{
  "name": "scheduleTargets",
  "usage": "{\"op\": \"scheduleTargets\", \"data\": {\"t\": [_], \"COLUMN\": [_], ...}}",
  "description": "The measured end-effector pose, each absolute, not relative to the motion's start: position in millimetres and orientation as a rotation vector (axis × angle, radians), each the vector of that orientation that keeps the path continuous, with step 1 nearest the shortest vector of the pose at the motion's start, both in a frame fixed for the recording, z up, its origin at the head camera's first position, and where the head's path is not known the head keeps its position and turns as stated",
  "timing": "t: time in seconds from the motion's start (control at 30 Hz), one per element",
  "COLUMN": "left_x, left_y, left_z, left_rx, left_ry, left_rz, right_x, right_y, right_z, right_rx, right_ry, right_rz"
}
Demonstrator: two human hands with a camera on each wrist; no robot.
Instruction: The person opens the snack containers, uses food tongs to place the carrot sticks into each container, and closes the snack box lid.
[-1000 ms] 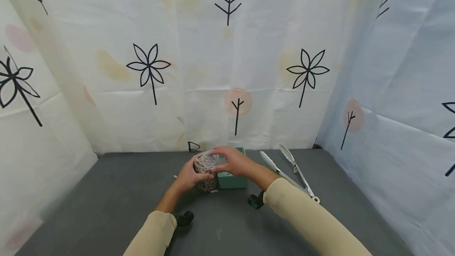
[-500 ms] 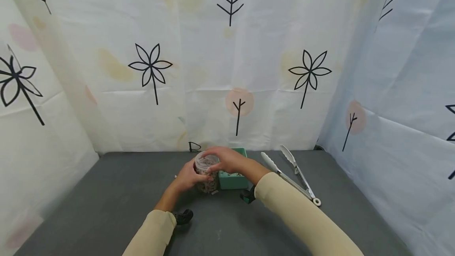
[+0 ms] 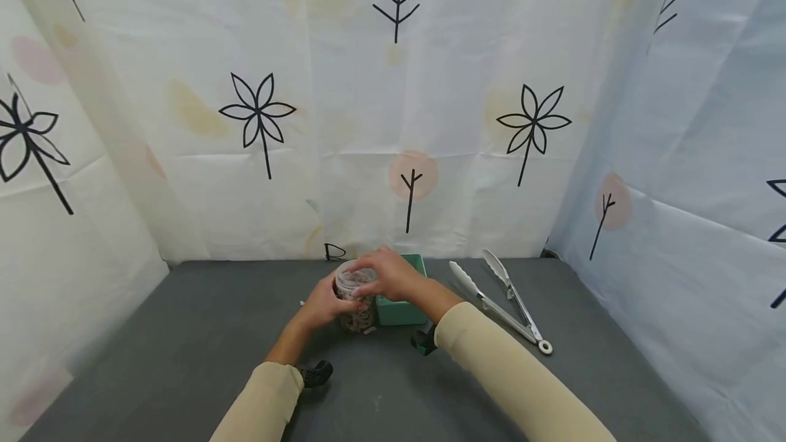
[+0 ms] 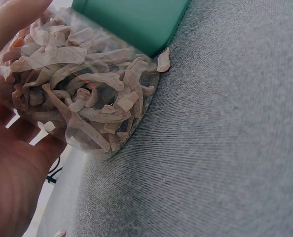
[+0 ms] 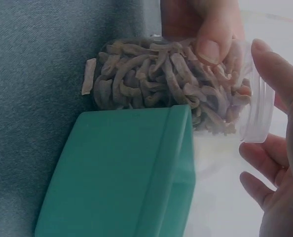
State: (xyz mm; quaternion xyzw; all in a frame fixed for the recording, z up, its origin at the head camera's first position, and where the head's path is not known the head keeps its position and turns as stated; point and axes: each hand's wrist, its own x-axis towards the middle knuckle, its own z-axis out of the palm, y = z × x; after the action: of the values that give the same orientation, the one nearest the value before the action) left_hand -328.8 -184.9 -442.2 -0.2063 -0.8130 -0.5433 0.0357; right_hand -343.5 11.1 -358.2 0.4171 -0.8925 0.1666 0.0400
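A clear plastic jar (image 3: 357, 321) stands on the dark table, packed with pale brownish dried strips. My left hand (image 3: 321, 305) grips its side, the thumb across the near face; in the left wrist view the palm of that hand (image 4: 13, 182) lies along the jar wall. At the jar's mouth is a translucent, ridged screw lid (image 5: 261, 109). My right hand (image 3: 391, 275) holds this lid at the edge, thumb on one side and fingers on the other. Close against the jar on the right stands a green box (image 3: 402, 314), partly hidden by the right hand.
Metal tongs (image 3: 512, 312) lie spread apart to the right of the box. A loose strip (image 5: 89, 76) lies by the jar's base, and another small piece (image 4: 60, 233) lies farther off. Patterned white cloth (image 3: 454, 210) hangs behind the table and at both sides.
My right hand and forearm have shifted left, bringing the hand further round the top of the jar. My left hand and the jar have stayed in place.
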Motion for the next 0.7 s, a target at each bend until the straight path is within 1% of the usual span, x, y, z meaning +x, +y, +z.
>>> {"op": "scheduleTargets", "data": {"t": [0.17, 0.5, 0.7], "left_x": [-328.5, -328.6, -327.5], "left_y": [-184.2, -184.0, -183.3], "left_z": [-443.8, -442.6, -444.2], "left_rx": [-0.565, -0.526, -0.533], "left_ry": [-2.516, -2.515, -2.546], "left_rz": [-1.602, -1.573, -1.536], "right_x": [-342.9, -336.9, -330.7], "right_y": [9.8, 8.5, -1.2], "right_z": [-358.8, -357.4, -358.8], "right_rx": [1.259, 1.227, 1.105], "right_ry": [-2.734, -2.705, -2.731], "right_rz": [0.451, 0.371, 0.293]}}
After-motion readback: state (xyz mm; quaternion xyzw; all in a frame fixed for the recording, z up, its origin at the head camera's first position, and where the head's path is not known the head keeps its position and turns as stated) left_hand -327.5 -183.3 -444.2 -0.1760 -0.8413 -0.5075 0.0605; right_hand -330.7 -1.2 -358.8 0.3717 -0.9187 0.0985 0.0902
